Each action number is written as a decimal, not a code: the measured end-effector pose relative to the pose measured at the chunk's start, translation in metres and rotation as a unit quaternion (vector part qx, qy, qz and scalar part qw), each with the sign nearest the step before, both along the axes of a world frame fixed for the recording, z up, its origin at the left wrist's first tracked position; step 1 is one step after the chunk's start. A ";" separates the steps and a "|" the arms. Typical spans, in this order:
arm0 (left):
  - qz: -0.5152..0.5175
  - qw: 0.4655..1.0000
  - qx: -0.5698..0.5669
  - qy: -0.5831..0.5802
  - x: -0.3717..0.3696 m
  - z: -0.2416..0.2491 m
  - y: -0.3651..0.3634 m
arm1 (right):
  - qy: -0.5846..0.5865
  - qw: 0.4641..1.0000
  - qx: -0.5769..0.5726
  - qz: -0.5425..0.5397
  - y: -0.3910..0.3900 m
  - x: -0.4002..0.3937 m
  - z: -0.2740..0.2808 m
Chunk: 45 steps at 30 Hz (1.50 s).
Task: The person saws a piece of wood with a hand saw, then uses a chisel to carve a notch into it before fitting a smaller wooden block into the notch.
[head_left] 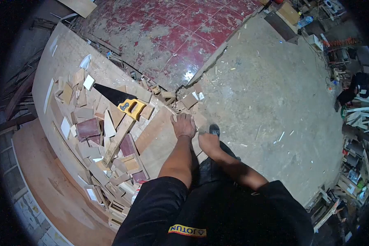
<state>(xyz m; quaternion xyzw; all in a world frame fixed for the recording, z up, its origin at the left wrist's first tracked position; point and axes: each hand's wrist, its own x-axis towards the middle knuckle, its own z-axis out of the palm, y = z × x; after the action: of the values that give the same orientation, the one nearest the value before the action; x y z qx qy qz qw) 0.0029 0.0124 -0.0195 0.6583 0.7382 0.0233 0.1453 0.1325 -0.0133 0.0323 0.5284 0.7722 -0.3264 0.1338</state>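
Black fabric shirt; left hand on flat wooden board.

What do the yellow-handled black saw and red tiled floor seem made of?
Yellow-handled black saw: smooth, bright handle, probably plastic; thin dark blade, likely coated metal. Red tiled floor: probably glazed ceramic, given its glare and joint lines.

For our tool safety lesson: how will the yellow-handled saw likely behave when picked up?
The saw may flex: its black blade looks long and sheetlike. Lying broadside on wood scraps, it probably won't roll.
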 end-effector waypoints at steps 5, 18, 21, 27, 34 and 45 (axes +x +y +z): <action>0.005 1.000 -0.005 -0.009 -0.001 0.002 0.001 | 0.000 1.000 -0.018 -0.024 -0.005 0.004 0.026; 0.006 1.000 -0.023 0.008 0.000 0.004 0.001 | -0.055 0.994 -0.004 -0.091 0.007 -0.022 0.007; -0.001 1.000 -0.012 0.024 0.000 0.001 0.001 | -0.052 0.997 -0.035 -0.047 0.000 0.000 0.075; 0.001 1.000 -0.025 0.009 -0.002 0.002 0.002 | -0.034 0.998 -0.026 -0.053 0.005 -0.004 0.056; 0.003 1.000 -0.023 0.009 -0.001 0.003 0.002 | -0.058 0.994 -0.015 -0.091 0.003 -0.016 0.001; 0.005 1.000 -0.028 -0.003 -0.002 0.003 0.000 | -0.073 0.991 -0.062 -0.095 0.008 -0.019 0.013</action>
<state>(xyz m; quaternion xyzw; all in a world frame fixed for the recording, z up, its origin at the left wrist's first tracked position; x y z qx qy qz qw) 0.0014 0.0128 -0.0164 0.6500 0.7415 0.0057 0.1662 0.1136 -0.0058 0.0455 0.6125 0.6849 -0.3458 0.1905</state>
